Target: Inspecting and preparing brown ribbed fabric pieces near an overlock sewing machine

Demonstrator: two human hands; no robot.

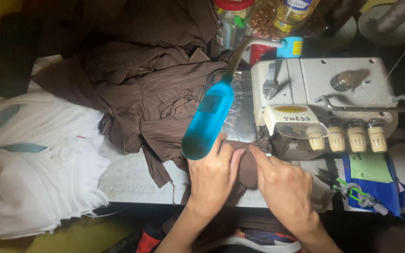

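Both my hands press a piece of brown pleated fabric (245,165) flat at the front of a white overlock sewing machine (333,89). My left hand (212,175) lies on the cloth just left of the needle area, fingers together. Fingertips of my right hand (282,185) pinch the cloth edge close to the presser foot (262,145). A blue lamp head (207,119) on a bendy neck hangs over my left hand. The rest of the brown fabric (151,93) is heaped on the table behind.
White pleated cloth (33,164) is piled at the left. Thread snips with green handles (350,189) lie on blue paper at the right. Jars (258,16) stand behind the machine. Several cream tension knobs (348,136) line the machine's front.
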